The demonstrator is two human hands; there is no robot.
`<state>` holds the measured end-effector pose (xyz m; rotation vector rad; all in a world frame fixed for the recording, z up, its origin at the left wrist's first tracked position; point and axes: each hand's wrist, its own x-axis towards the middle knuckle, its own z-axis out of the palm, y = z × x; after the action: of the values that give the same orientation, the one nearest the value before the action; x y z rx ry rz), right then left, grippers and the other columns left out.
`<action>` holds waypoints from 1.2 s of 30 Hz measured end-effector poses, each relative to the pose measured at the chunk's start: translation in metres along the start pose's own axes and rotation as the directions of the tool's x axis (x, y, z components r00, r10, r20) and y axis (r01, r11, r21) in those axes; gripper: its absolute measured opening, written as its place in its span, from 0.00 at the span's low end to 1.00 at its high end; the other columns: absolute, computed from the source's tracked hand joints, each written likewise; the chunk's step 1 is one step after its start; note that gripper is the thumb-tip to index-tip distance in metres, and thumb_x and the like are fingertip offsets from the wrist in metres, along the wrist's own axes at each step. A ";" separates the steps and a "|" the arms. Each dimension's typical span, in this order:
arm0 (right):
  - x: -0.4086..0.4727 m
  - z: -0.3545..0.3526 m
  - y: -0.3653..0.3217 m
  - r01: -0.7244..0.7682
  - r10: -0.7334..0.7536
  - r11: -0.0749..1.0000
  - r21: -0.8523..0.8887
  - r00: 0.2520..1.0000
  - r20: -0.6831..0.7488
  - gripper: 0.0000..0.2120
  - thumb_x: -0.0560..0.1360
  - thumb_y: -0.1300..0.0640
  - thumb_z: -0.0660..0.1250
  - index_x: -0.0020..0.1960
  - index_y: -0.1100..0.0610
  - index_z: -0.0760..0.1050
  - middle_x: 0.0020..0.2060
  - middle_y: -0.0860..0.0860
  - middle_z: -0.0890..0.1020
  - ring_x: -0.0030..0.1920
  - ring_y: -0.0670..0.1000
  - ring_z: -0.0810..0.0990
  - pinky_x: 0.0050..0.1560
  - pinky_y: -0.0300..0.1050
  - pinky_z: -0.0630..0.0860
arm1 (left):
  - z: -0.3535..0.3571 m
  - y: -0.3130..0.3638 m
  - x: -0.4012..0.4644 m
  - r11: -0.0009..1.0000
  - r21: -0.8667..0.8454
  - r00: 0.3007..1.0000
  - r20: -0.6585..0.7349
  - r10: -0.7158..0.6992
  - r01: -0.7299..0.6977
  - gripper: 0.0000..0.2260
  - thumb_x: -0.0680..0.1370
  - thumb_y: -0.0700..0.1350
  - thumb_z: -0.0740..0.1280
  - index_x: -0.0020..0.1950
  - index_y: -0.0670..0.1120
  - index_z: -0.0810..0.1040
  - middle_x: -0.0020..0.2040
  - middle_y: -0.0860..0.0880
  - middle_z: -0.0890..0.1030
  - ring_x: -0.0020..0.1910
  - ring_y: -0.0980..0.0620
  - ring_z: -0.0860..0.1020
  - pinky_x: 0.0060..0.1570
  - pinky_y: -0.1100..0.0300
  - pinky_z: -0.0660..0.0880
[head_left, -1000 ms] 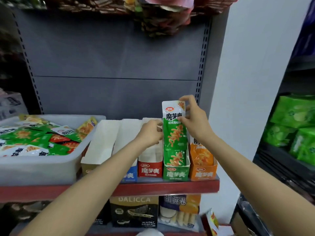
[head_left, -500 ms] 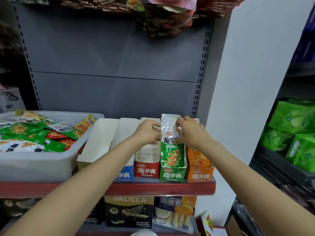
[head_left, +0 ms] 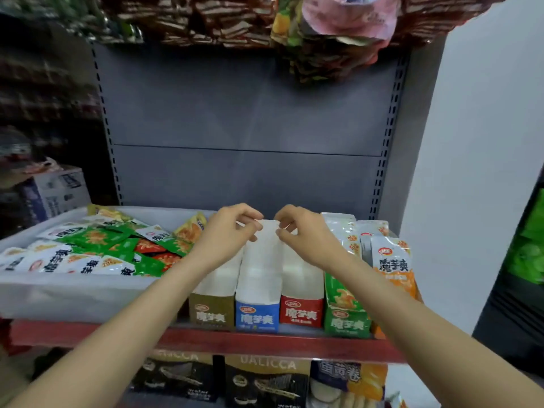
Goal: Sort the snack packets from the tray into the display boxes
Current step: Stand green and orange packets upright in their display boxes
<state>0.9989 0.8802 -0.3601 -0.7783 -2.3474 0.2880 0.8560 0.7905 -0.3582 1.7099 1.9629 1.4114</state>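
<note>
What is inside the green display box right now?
The green display box holds green snack packets standing upright, white tops poking out at the back. How many, and what sits at the bottom, is hidden by the box front and the right hand.

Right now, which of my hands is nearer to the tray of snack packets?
Left. Your left hand is at the back of the display boxes right beside the tray; your right hand is further along, on the far side of the left hand.

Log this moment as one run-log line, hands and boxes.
left hand: pinches blue box back flap | right hand: pinches same flap | green box: holds packets | tray: packets remain
</note>
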 end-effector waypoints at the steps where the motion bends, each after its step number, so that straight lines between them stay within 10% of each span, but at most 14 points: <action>1: 0.008 0.010 -0.012 0.007 -0.008 0.999 0.045 1.000 0.018 0.11 0.75 0.58 0.64 0.57 0.56 0.75 0.50 0.51 0.79 0.50 0.49 0.78 0.48 0.41 0.72 | -0.014 -0.010 -0.002 0.999 0.023 0.999 -0.009 -0.033 0.034 0.06 0.77 0.41 0.63 0.49 0.51 0.78 0.44 0.55 0.82 0.38 0.59 0.81 0.43 0.59 0.77; 7: 0.066 0.078 -0.082 0.041 -0.064 0.983 0.177 0.990 0.125 0.13 0.76 0.61 0.63 0.59 0.60 0.74 0.53 0.55 0.80 0.53 0.54 0.78 0.51 0.41 0.70 | -0.100 -0.088 0.011 0.947 0.174 0.959 -0.138 -0.249 0.271 0.03 0.76 0.42 0.66 0.48 0.49 0.78 0.45 0.47 0.83 0.46 0.49 0.81 0.50 0.53 0.77; 15: 0.133 0.155 -0.127 -0.030 0.057 0.998 -0.064 0.871 0.489 0.27 0.78 0.55 0.63 0.72 0.63 0.59 0.68 0.60 0.70 0.66 0.59 0.70 0.63 0.48 0.69 | -0.150 -0.148 0.048 0.794 0.428 0.900 -0.143 -0.412 0.431 0.18 0.77 0.43 0.65 0.65 0.37 0.72 0.64 0.38 0.75 0.63 0.43 0.73 0.58 0.56 0.70; 21: 0.148 0.181 -0.132 0.071 0.078 0.981 -0.182 0.712 0.698 0.21 0.78 0.56 0.62 0.69 0.60 0.66 0.65 0.57 0.73 0.62 0.58 0.73 0.59 0.45 0.70 | -0.156 -0.170 0.056 0.695 0.550 0.845 -0.039 -0.533 0.463 0.13 0.77 0.47 0.65 0.51 0.37 0.80 0.45 0.38 0.79 0.47 0.42 0.78 0.43 0.54 0.71; 31: 0.146 0.171 -0.133 -0.004 0.009 1.000 -0.010 0.794 0.608 0.36 0.73 0.55 0.70 0.75 0.55 0.57 0.68 0.54 0.70 0.65 0.56 0.71 0.62 0.44 0.69 | -0.152 -0.178 0.069 0.816 0.097 0.811 -0.225 -0.540 0.570 0.07 0.75 0.39 0.69 0.50 0.37 0.80 0.50 0.39 0.81 0.50 0.42 0.79 0.54 0.51 0.77; 36: 0.143 0.158 -0.127 -0.139 0.020 0.933 0.332 0.941 0.337 0.26 0.73 0.64 0.68 0.69 0.55 0.68 0.53 0.55 0.80 0.48 0.52 0.79 0.48 0.41 0.75 | -0.154 -0.152 0.053 0.848 -0.336 0.805 -0.304 -0.510 0.410 0.02 0.78 0.35 0.64 0.48 0.39 0.77 0.43 0.41 0.80 0.35 0.50 0.79 0.30 0.64 0.79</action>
<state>0.7510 0.8630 -0.3605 -0.6900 -2.4660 0.9122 0.6342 0.7724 -0.3646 0.7951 2.0703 1.7891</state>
